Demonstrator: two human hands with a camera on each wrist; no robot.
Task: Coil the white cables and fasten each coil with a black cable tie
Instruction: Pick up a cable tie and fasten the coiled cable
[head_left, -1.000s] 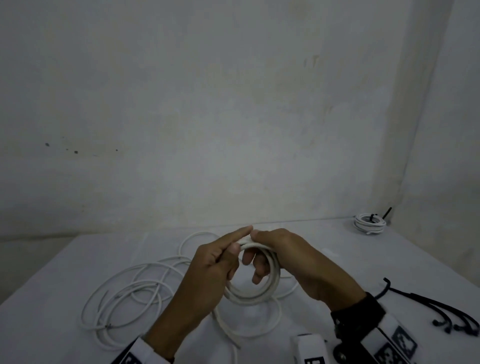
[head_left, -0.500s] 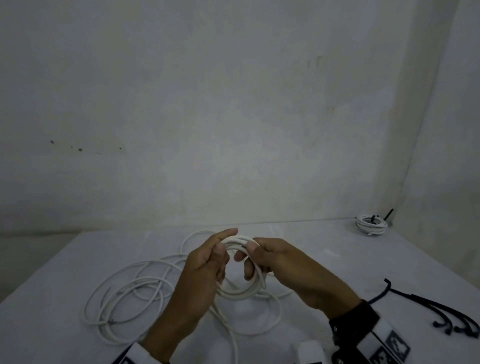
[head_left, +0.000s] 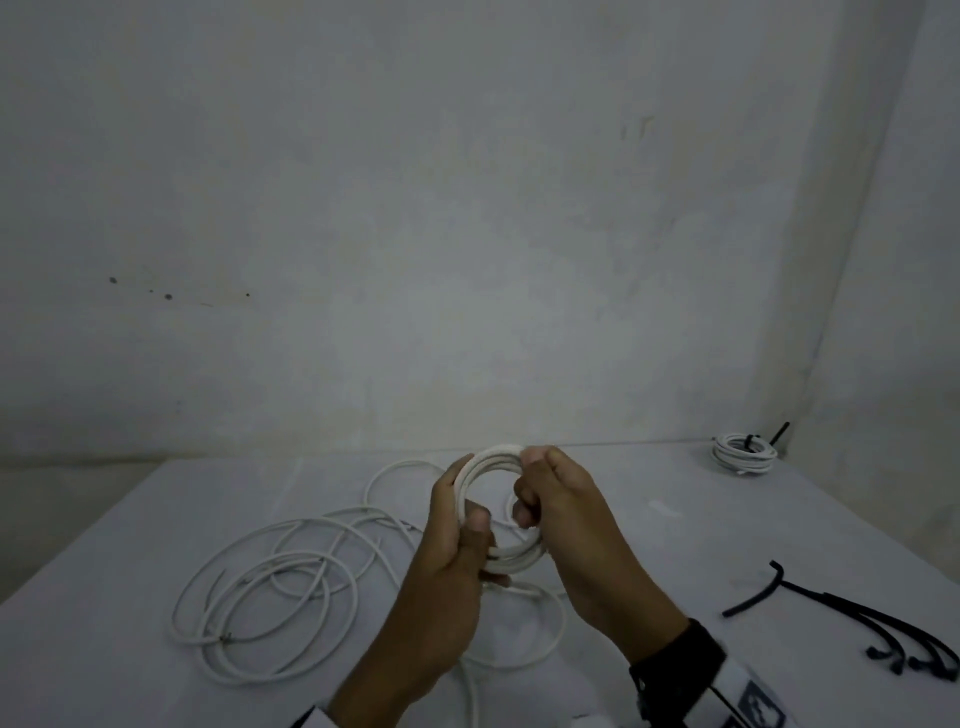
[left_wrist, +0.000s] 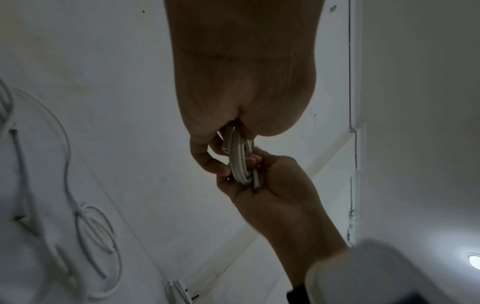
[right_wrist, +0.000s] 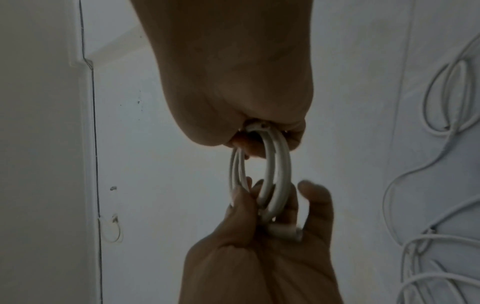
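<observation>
the coil (head_left: 498, 512) stands upright above the tabletop (head_left: 675, 525), held between both hands. the left hand (head_left: 457, 551) grips its near-left arc, fingers and thumb curled around the strands; the right hand (head_left: 558, 512) is closed around the right side. the black ties (head_left: 852, 613) lie well off to the right — nearer the right hand, likely the one to reach — while loose cable (head_left: 270, 587) sprawls left.

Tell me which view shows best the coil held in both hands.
The right wrist view: the coil shows as separate open loops between the two hands. The head view shows its round shape, partly covered by fingers. The left wrist view shows it edge-on, mostly hidden.
</observation>
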